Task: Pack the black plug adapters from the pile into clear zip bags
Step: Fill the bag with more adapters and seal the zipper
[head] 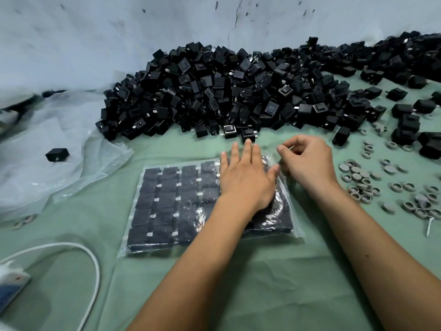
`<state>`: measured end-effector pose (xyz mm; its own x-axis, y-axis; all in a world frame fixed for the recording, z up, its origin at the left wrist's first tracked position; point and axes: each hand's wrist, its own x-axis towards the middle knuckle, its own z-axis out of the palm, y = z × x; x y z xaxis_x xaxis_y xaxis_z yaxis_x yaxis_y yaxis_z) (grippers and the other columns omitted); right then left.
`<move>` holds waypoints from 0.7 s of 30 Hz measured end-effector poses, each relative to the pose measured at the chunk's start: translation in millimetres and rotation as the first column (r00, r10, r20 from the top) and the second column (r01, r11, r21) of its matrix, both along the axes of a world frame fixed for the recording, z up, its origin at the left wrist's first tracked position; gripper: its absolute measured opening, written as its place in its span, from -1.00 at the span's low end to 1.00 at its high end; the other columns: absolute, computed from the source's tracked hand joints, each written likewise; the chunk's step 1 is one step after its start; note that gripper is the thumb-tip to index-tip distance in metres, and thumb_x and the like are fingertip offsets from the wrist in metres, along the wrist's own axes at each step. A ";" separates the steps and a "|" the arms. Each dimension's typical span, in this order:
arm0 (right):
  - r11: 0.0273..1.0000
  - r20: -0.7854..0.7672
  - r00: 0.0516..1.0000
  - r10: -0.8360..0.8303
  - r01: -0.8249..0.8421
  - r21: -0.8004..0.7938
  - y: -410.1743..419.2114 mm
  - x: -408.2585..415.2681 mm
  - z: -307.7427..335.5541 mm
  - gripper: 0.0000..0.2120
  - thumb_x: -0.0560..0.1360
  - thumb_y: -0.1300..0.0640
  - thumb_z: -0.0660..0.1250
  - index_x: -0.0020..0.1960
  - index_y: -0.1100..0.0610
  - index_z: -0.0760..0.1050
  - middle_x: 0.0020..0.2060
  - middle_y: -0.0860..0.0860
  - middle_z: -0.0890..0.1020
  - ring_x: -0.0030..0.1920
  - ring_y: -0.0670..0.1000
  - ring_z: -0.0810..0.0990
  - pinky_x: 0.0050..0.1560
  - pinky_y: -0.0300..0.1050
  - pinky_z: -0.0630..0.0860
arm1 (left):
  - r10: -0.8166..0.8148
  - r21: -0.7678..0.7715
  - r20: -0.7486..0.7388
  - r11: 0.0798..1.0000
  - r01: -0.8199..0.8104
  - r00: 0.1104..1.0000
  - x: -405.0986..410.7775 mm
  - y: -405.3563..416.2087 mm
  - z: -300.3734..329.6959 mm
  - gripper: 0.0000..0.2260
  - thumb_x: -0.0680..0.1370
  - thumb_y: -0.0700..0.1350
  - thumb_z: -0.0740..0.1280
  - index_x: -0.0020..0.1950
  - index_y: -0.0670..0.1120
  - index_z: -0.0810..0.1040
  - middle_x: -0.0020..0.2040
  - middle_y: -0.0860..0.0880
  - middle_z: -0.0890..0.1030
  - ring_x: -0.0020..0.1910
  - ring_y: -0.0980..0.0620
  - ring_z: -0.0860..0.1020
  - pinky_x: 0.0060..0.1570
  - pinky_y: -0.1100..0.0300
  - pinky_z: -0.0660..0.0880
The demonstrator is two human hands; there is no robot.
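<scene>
A clear bag (191, 206) filled with rows of black adapters lies flat on the green surface (274, 271), just in front of the big adapter pile (226, 91) against the wall. The left hand (245, 177) presses flat on the bag's far right part, fingers straight. The right hand (307, 161), fingers curled, pinches the bag's top right edge; grey rings (365, 185) lie scattered to its right.
</scene>
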<state>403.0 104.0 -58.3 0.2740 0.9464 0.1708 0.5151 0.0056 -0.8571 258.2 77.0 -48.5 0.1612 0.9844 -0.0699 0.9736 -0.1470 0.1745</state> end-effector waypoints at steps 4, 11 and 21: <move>0.986 0.303 0.950 0.080 -0.121 0.119 22.2 -10.7 18.3 -0.96 0.54 0.09 0.42 -0.06 -0.03 0.65 -0.18 -0.08 0.70 -0.15 -0.03 0.63 0.01 -0.07 0.59 | 0.000 0.017 -0.012 1.000 0.000 1.000 1.7 -2.6 -0.2 -0.38 0.71 0.20 -0.14 0.69 -0.07 -0.18 0.69 -0.05 -0.19 0.65 -0.14 -0.26 0.59 -0.17 -0.28; 0.838 0.665 0.549 0.507 -0.495 -0.231 78.2 -37.7 32.1 -0.59 0.58 0.31 0.27 0.35 0.02 0.60 0.23 0.07 0.47 0.23 0.17 0.52 0.28 0.04 0.47 | 0.011 0.045 0.035 0.999 -0.013 0.999 0.1 -5.9 0.1 -0.37 0.70 0.20 -0.11 0.69 -0.09 -0.13 0.70 -0.04 -0.11 0.66 -0.10 -0.21 0.60 -0.16 -0.27; 0.951 0.428 0.865 0.264 -0.307 0.035 34.2 6.7 14.0 -0.84 0.49 0.18 0.49 0.01 0.07 0.55 -0.04 0.00 0.59 0.04 0.10 0.57 0.02 -0.09 0.42 | -0.003 0.046 0.165 0.999 -0.005 0.986 -5.8 0.0 9.8 -0.49 0.72 0.20 -0.04 0.66 0.08 0.12 0.69 -0.14 0.00 0.67 -0.18 -0.10 0.60 -0.23 -0.14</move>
<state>409.7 138.2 -44.3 -0.1220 0.9445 0.3050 0.7842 0.2801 -0.5536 252.3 77.0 -38.6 0.1660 0.9861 0.0034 0.9322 -0.1580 0.3256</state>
